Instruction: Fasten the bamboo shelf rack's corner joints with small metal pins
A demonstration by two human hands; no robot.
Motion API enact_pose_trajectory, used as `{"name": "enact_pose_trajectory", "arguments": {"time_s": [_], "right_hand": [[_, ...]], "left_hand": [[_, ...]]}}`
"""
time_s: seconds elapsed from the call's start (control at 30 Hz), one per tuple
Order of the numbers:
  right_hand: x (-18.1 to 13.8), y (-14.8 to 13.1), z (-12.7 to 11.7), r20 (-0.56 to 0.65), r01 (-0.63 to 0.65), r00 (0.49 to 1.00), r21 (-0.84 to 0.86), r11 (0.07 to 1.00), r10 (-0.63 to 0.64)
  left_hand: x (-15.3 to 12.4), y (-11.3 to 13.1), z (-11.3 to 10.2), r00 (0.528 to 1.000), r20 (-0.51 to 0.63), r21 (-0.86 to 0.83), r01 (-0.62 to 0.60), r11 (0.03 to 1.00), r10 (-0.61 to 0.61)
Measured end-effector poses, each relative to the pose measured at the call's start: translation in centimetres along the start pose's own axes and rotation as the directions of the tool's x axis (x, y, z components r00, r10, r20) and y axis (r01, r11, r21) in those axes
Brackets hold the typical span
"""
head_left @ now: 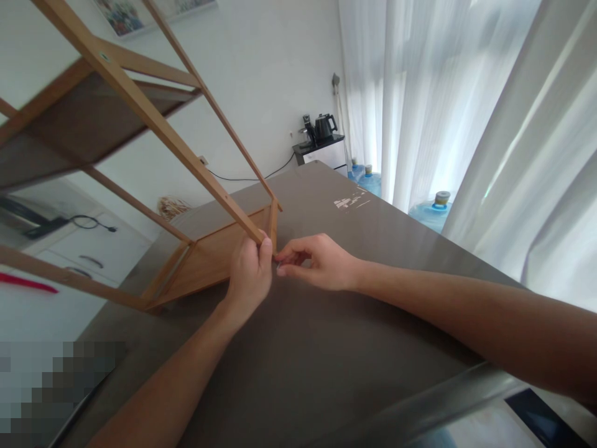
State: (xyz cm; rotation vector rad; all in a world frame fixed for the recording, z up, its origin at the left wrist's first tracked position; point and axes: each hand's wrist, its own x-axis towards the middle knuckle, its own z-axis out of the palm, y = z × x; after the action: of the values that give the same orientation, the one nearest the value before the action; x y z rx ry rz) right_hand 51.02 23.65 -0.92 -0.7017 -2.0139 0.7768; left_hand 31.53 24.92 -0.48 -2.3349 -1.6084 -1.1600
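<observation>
A wooden shelf rack (172,140) stands tilted in view on the grey-brown table, its slim posts joined by a lower shelf panel (209,258) and an upper one (69,124). My left hand (252,264) is wrapped round the lower end of the nearest post, where it meets the bottom shelf. Right beside it, my right hand (317,261) pinches a small thing at that corner. Only a sliver of it shows between thumb and fingers, too small to name.
The table (326,348) has a scuffed white patch (349,202). Beyond its far end, a black kettle (325,126) sits on a small cabinet (321,152). Blue water bottles (431,211) stand by white curtains (504,149) at right. A pixelated patch covers the lower left.
</observation>
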Motion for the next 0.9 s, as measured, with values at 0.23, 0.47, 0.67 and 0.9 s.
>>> {"name": "enact_pose_trajectory", "arguments": {"time_s": [0.23,0.47,0.67,0.9], "right_hand": [[1.4,1.2,0.7,-0.233,-0.05,0.972,-0.027,0.998,0.042],[2.7,3.9,2.0,-0.241,-0.319,0.903,0.181,0.93,0.356],[2.0,3.9,1.1,-0.184,-0.198,0.969,-0.198,0.96,0.162],[1.4,4.9,-0.9,0.17,0.165,0.98,-0.386,0.907,-0.105]], "left_hand": [[-0.1,0.0,0.2,1.0,0.009,0.005,-0.008,1.0,0.008],[-0.6,-0.1,1.0,0.999,0.02,-0.007,-0.03,1.0,0.03],[-1.1,-0.2,1.8,0.997,0.048,-0.004,-0.068,0.998,0.068],[-1.5,-0.1,2.2,0.993,0.085,-0.016,-0.077,0.997,0.078]]}}
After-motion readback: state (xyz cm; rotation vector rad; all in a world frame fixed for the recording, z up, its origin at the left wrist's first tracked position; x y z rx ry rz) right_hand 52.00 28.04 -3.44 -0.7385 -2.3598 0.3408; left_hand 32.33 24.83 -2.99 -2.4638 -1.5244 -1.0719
